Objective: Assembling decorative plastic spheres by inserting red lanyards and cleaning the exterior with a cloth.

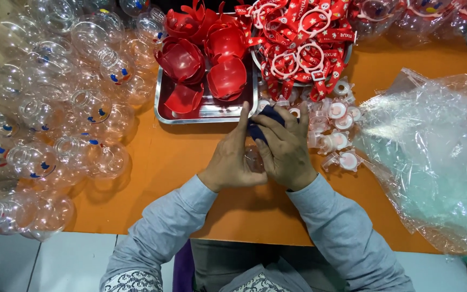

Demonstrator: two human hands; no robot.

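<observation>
Both my hands meet over the orange table (190, 162), just in front of a steel tray (206, 114). My left hand (232, 157) cups a small clear plastic piece (253, 159) from below. Against that piece my right hand (285, 145) presses a dark blue cloth (268, 116), fingers curled over it. Red shell-shaped plastic parts (206, 59) fill the tray. Small clear caps with white and pink centres (337, 127) lie just right of my right hand.
A heap of clear plastic globes with blue and red dots (55, 108) covers the left of the table. Red straps with white rings (304, 38) pile at the back. Crumpled clear plastic bags (433, 151) spread on the right. The table's front edge runs below my forearms.
</observation>
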